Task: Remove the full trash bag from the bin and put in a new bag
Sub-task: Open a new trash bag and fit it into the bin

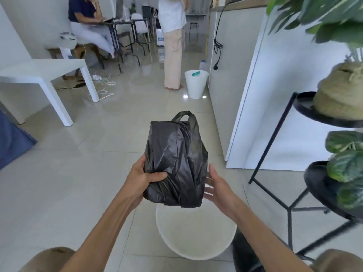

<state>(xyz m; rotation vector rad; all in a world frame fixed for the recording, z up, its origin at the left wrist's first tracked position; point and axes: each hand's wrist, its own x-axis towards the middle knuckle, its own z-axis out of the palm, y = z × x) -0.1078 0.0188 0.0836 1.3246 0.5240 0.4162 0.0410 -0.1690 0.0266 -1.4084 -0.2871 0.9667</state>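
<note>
A black plastic bag (174,160), folded into a bundle with one handle loop sticking up, hangs in the air above a round white bin (196,230) that stands on the floor between my knees. The bin's inside looks bare and white. My left hand (143,179) grips the bag's lower left side, thumb across the front. My right hand (218,185) is at the bag's lower right edge with fingers spread, touching or almost touching it. A dark mass (245,252) lies on the floor just right of the bin.
A second white bin (196,84) stands farther off by a white cabinet wall (275,95). A black metal plant stand (290,193) with leafy plants is close on my right. A white table (45,75) is at left. One person stands ahead, another sits at a desk.
</note>
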